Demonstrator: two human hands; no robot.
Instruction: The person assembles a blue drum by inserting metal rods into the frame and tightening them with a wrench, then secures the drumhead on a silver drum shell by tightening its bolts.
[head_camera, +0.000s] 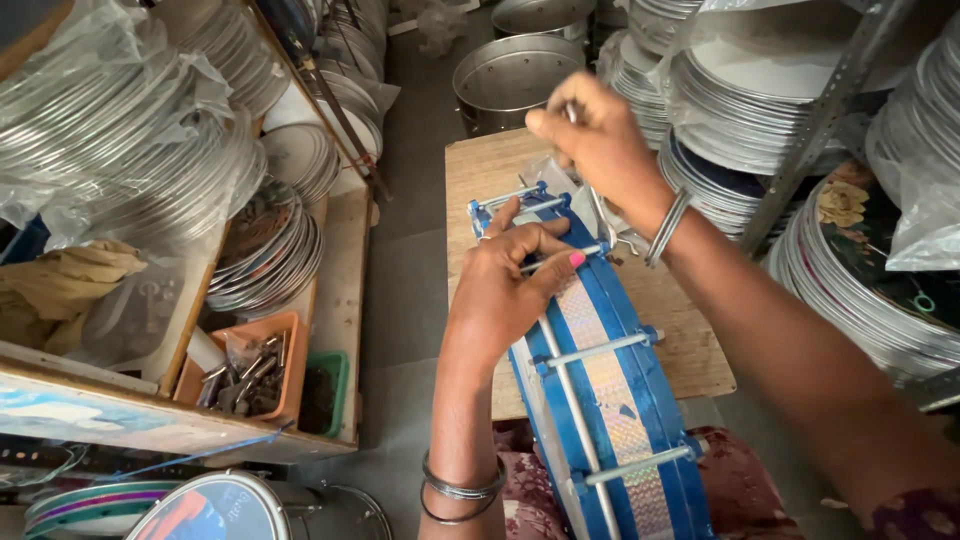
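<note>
Blue drum (610, 400) stands on edge btw lap & wooden board (690, 340). Left hand (505, 285) grips its rim, fingers on a tension rod (560, 258). Right hand (600, 140) pinches a thin metal tool above. Several rods look fitted; top end seems unfinished

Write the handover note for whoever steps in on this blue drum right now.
Left hand: grips the blue drum at its upper rim, thumb over a metal tension rod.
Right hand: raised above the drum, pinching a thin metal tool.
Drum: on edge, leaning against the wooden board.
Done: several rods sit along the shell.
Left: whether they are tight cannot be told.
</note>
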